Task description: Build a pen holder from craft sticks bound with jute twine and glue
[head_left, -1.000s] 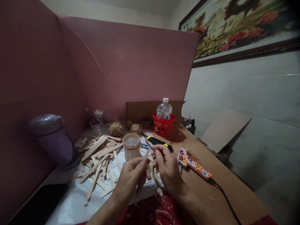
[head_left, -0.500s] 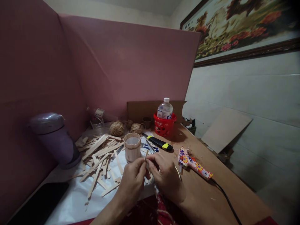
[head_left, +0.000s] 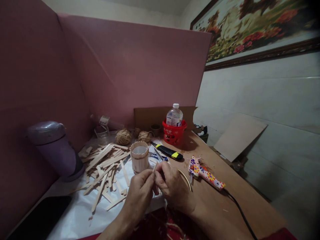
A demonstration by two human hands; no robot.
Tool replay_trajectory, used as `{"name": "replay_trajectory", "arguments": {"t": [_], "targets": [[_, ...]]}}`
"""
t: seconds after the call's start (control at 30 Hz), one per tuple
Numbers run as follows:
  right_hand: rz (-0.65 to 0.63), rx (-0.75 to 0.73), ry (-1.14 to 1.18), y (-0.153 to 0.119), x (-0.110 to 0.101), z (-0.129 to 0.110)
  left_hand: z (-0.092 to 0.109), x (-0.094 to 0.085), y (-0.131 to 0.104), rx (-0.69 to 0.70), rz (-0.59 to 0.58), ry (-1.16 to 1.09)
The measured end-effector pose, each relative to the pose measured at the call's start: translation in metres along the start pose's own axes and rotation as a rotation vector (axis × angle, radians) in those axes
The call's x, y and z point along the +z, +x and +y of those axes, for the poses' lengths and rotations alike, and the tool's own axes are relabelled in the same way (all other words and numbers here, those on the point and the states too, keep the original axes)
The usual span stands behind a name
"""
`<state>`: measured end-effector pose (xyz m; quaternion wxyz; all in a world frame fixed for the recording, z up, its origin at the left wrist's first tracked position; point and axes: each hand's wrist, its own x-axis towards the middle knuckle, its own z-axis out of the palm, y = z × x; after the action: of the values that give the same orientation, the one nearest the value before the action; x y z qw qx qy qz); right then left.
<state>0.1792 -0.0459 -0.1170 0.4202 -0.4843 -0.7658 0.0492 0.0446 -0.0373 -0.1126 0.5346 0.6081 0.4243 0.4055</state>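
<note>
My left hand [head_left: 140,190] is closed in a pinch on a small wooden craft stick [head_left: 155,166]. Fingertips of my right hand [head_left: 172,188] close on the same stick from the other side, and its lower part is hidden by the fingers. Just beyond my hands stands a round cup covered in upright craft sticks [head_left: 139,160], with a braided band at its rim. Loose craft sticks [head_left: 107,173] lie in a heap to the left on white paper. A gold-coloured curved band [head_left: 185,179] shows beside my right hand.
A flowered hot glue gun [head_left: 206,173] with a black cord lies at right. A black and yellow utility knife [head_left: 168,152] and scissors [head_left: 160,156] lie behind my hands. Farther back are twine balls [head_left: 123,137] and a red bucket [head_left: 173,133]; a purple tumbler [head_left: 58,153] stands left.
My right fingers have shifted slightly around the stick, and my right hand has turned a little. More of the gold-coloured band shows now. The whole view has moved slightly.
</note>
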Motion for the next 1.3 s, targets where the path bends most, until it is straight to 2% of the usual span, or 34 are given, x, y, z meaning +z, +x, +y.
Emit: {"name": "replay_trajectory", "arguments": {"t": [0.1, 0.27, 0.37, 0.47, 0.57, 0.67, 0.8, 0.97, 1.1, 1.3], "targets": [[-0.026, -0.008, 0.042, 0.0, -0.002, -0.003, 0.002, -0.001, 0.002, -0.038, -0.009, -0.112], [-0.112, -0.125, 0.168, -0.004, -0.006, -0.013, 0.005, -0.009, 0.005, -0.067, 0.043, -0.246], [-0.007, -0.003, 0.25, -0.004, -0.01, -0.016, 0.009, -0.011, 0.005, -0.06, 0.008, -0.29], [0.106, 0.163, 0.3, -0.001, -0.01, -0.014, 0.012, -0.011, 0.003, -0.094, 0.034, -0.329], [0.137, 0.251, 0.337, 0.001, -0.005, -0.008, 0.015, -0.01, 0.002, -0.157, 0.071, -0.385], [0.157, 0.329, 0.418, 0.004, 0.003, -0.002, 0.016, -0.01, 0.002, -0.153, 0.055, -0.406], [0.143, 0.431, 0.705, 0.006, 0.007, -0.001, 0.015, -0.01, 0.002, -0.1, 0.004, -0.353], [0.041, 0.432, 0.984, 0.009, 0.003, -0.005, 0.013, -0.009, 0.003, -0.092, 0.017, -0.31], [0.032, 0.379, 0.994, 0.01, -0.001, -0.007, 0.012, -0.005, 0.004, -0.062, -0.007, -0.273], [0.035, 0.403, 0.981, 0.01, -0.002, -0.011, 0.014, -0.002, 0.002, -0.099, -0.022, -0.236]]}}
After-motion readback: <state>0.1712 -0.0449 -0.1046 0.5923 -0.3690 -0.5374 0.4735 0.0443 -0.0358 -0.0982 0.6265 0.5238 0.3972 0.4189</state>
